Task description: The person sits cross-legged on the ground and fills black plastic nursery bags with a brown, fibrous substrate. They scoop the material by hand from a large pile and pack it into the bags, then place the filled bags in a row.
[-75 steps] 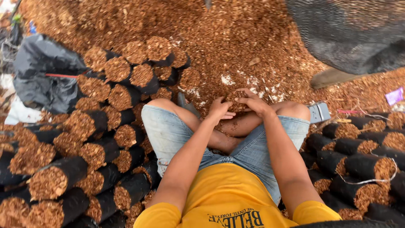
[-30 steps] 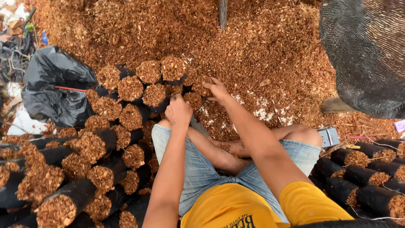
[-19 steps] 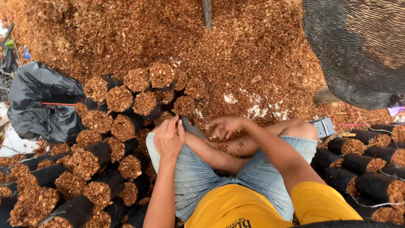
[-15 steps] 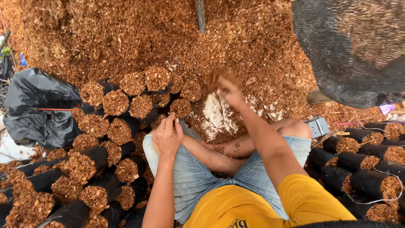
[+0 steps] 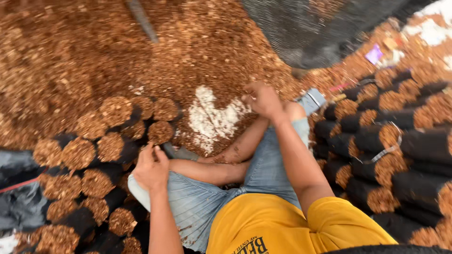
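Brown chips, right hand (image 5: 263, 99) nearer now

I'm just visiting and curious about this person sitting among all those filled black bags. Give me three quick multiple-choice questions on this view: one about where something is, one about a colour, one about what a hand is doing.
1. Where does the left hand rest?
A. on the left knee, beside the stacked bags
B. on the dark net
C. in the bare white patch

2. What colour is the shirt?
A. green
B. yellow
C. white

3. How is the right hand?
A. flat on the ground
B. hidden behind the back
C. raised above the right knee, fingers curled

Answers:
1 A, the hand lies on the denim shorts next to the filled black bags.
2 B, the cloth at the bottom edge is plainly yellow.
3 C, it is lifted near the white patch in the brown chips; what it holds, if anything, is too blurred to tell.
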